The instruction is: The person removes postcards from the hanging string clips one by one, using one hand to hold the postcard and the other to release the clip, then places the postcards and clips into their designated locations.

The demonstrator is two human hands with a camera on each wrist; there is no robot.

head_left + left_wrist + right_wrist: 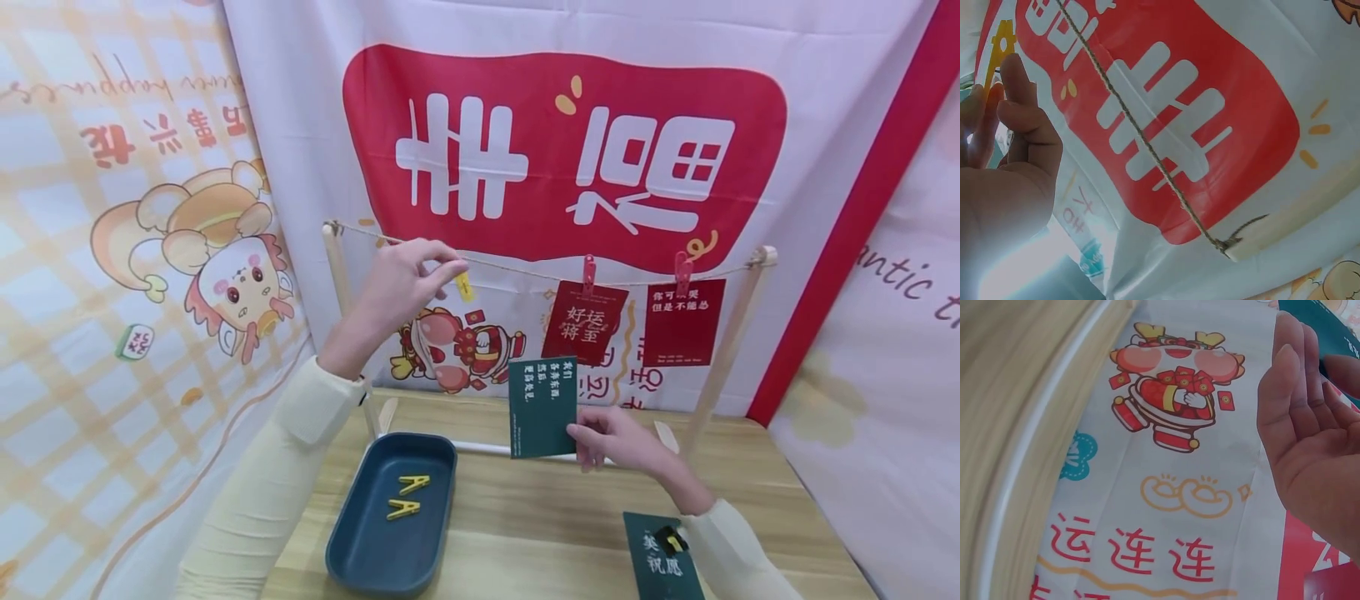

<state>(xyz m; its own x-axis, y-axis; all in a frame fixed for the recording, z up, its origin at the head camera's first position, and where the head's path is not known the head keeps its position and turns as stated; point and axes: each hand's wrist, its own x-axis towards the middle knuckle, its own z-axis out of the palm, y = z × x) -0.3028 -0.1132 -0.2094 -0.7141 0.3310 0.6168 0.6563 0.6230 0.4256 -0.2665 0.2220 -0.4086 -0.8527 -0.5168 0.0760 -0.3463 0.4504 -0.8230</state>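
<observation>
Pegs [466,287] five, cards [543,408] four, tray [386,558] one

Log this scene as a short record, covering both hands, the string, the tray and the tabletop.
left hand: pinches a yellow clothespin near the string
right hand: holds a green card by its edge
string: strung between two wooden posts
hanging: two red cards, under red clothespins
tray: dark blue, two more clothespins inside
tabletop: second card, also green, partly hidden by the right arm

Head view forward-down; wrist views closer; backdrop [555,212] shared.
</observation>
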